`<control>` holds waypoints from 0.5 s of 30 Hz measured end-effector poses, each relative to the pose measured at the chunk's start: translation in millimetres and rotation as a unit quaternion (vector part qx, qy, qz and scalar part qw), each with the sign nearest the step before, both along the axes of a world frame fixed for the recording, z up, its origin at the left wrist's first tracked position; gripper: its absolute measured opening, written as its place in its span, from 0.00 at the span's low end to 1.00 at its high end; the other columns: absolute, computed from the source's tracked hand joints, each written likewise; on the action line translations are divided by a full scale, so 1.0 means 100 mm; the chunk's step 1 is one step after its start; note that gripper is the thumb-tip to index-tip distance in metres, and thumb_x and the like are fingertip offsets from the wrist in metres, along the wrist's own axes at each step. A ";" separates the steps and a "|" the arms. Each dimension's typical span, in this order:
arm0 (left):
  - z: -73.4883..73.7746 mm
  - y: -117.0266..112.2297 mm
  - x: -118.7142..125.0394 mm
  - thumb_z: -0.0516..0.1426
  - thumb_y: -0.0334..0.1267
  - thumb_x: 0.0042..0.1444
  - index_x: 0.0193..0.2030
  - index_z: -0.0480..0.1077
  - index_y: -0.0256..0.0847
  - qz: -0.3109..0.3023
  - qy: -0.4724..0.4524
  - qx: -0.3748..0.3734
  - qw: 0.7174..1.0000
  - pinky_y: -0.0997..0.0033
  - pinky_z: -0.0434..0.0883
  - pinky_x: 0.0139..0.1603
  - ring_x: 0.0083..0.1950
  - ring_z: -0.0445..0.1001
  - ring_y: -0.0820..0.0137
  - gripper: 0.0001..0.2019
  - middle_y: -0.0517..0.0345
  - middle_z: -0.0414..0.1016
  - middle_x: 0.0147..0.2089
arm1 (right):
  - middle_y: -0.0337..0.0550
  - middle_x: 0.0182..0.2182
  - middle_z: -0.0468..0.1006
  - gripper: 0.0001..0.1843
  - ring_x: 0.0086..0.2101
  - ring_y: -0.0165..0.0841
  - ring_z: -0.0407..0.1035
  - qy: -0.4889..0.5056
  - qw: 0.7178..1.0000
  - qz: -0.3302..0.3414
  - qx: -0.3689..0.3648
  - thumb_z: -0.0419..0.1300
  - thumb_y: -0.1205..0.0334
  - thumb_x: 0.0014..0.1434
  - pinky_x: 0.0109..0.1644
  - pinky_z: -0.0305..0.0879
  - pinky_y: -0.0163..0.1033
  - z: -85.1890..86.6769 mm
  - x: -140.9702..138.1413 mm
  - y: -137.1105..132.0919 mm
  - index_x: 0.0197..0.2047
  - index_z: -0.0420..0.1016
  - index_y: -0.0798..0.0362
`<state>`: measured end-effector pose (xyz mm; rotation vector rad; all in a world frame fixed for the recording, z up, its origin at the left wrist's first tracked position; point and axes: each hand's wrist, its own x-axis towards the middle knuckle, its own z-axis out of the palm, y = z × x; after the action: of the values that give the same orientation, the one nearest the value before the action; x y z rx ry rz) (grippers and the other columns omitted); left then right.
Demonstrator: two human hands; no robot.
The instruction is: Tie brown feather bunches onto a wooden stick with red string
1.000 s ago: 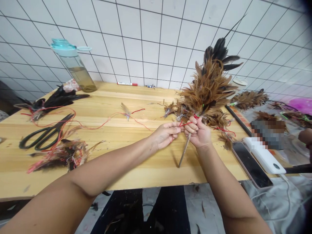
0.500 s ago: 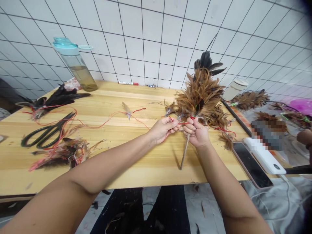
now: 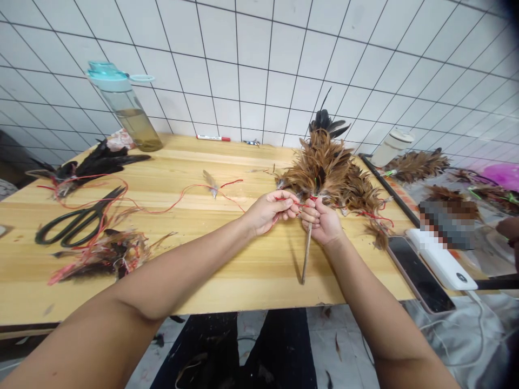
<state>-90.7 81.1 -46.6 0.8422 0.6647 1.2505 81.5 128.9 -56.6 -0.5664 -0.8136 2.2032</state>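
A feather duster (image 3: 326,156) of brown feathers with black ones at its tip leans away from me over the table. My right hand (image 3: 324,222) is closed round its thin wooden stick (image 3: 307,254), just under the feathers. Red string (image 3: 298,203) wraps the base of the feathers and runs to my left hand (image 3: 272,212), which pinches it close beside the right one. The string's slack part (image 3: 186,190) trails left across the tabletop. More brown feather bunches (image 3: 359,189) lie beside the duster, partly hidden behind it.
Black scissors (image 3: 81,219) and a feather pile (image 3: 117,254) lie at left, black feathers (image 3: 97,162) behind them. A water bottle (image 3: 130,111) and a red marker (image 3: 213,138) are near the wall. At right are a phone (image 3: 421,275), a white power bank (image 3: 441,259) and a person's hand (image 3: 508,229).
The duster has tipped lower and shifted left, its black tip now nearer the tabletop. My right hand has moved slightly left with it; my left hand still pinches the red string.
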 end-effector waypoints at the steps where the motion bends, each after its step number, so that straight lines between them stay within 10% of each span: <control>1: -0.01 0.01 -0.02 0.66 0.33 0.47 0.35 0.73 0.32 -0.014 -0.009 -0.012 1.000 0.82 0.67 0.28 0.26 0.73 0.79 0.10 0.56 0.76 0.27 | 0.27 0.16 0.43 0.18 0.15 0.23 0.35 -0.004 1.000 0.001 -0.002 0.57 0.51 0.61 0.14 0.41 0.25 0.00 0.00 0.00 0.27 0.56 0.51; 11: -0.10 0.13 -0.18 0.64 0.31 0.46 0.34 0.75 0.32 0.020 0.167 0.052 0.984 0.76 0.68 0.36 0.30 0.72 0.77 0.08 0.55 0.76 0.29 | 0.26 0.15 0.45 0.17 0.15 0.22 0.38 0.024 0.999 0.015 -0.022 0.57 0.52 0.62 0.15 0.41 0.24 -0.03 0.01 0.02 0.28 0.57 0.52; 15: -0.11 0.11 -0.17 0.60 0.30 0.50 0.41 0.73 0.39 0.174 0.401 0.190 0.879 0.74 0.65 0.37 0.30 0.70 0.74 0.10 0.60 0.76 0.30 | 0.26 0.15 0.44 0.18 0.15 0.22 0.37 0.007 1.000 0.022 -0.011 0.58 0.51 0.61 0.15 0.40 0.24 -0.02 0.00 0.00 0.28 0.56 0.52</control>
<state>-107.7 91.7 -57.9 1.6648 1.3006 1.3571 81.2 129.1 -58.3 -0.5471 -0.8033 2.2557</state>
